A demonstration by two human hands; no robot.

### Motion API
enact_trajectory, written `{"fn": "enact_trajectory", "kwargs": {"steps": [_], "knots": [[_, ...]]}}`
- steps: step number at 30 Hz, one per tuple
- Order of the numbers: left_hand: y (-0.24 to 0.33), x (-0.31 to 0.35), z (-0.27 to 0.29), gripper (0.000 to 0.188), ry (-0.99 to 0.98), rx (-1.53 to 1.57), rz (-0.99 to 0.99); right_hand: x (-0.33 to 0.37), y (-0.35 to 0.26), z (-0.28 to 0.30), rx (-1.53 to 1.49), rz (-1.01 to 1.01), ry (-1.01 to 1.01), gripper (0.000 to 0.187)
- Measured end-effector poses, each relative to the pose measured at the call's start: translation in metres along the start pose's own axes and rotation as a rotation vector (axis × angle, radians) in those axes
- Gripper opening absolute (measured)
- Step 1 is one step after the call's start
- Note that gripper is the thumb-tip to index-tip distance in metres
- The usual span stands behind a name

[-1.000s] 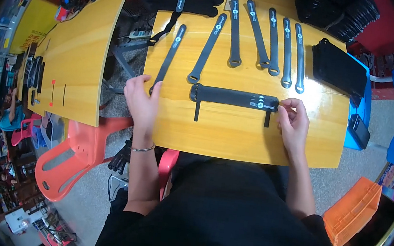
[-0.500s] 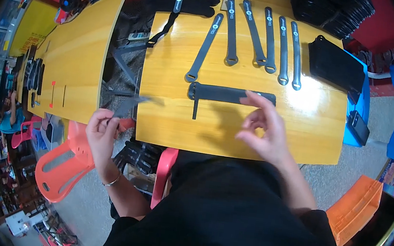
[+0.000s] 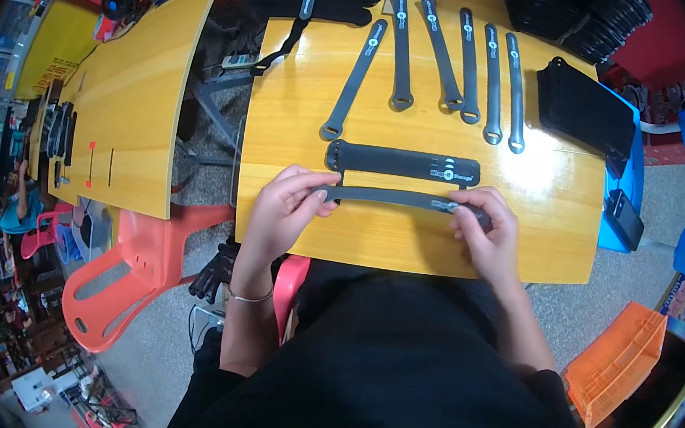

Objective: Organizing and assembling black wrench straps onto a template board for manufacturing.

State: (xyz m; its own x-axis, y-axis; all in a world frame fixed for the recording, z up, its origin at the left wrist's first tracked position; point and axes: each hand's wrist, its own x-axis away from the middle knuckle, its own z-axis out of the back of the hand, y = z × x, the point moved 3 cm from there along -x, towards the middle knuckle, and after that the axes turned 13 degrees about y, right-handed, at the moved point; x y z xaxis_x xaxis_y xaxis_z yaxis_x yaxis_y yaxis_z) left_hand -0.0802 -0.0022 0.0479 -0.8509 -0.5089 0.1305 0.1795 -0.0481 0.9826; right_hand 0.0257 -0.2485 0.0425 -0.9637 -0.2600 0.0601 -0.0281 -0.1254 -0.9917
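A grey strap (image 3: 391, 197) is stretched level between my two hands above the near part of the table. My left hand (image 3: 282, 214) pinches its left end between thumb and fingers. The right end, with white printing near it, is pinched by my right hand (image 3: 489, 237). Just beyond lies a wider black strap (image 3: 399, 163), flat, with a rounded left end and white print at its right. Farther back several grey straps with slotted ends, such as one grey strap (image 3: 352, 84) at the left, lie in a row.
At the far left of the table is a black strap bundle (image 3: 332, 6). A black stack (image 3: 584, 110) and a phone (image 3: 623, 219) on a blue surface are at the right. Black packs (image 3: 580, 21) sit at the back. Chairs (image 3: 129, 274) and an orange crate (image 3: 617, 364) flank me.
My left hand has brought the grey strap rightward over the table. My right hand has closed on its other end, having been empty before. The wider black strap's printed end is now uncovered.
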Motion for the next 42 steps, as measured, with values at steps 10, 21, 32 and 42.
{"fn": "enact_trajectory", "kwargs": {"steps": [10,21,32,42], "knots": [[-0.026,-0.019,-0.003,0.01,0.131,0.138,0.152,-0.016,0.02,0.024,0.121,-0.03,0.106,0.012],[-0.035,-0.027,0.001,0.006,0.214,0.097,0.125,-0.025,0.028,0.023,0.141,-0.104,0.157,0.009],[-0.042,-0.035,-0.001,0.007,0.248,0.037,0.166,-0.029,0.03,0.021,0.168,-0.062,0.162,0.007],[-0.045,-0.036,-0.002,0.006,0.245,0.033,0.145,-0.03,0.032,0.021,0.167,-0.086,0.178,0.008]]}}
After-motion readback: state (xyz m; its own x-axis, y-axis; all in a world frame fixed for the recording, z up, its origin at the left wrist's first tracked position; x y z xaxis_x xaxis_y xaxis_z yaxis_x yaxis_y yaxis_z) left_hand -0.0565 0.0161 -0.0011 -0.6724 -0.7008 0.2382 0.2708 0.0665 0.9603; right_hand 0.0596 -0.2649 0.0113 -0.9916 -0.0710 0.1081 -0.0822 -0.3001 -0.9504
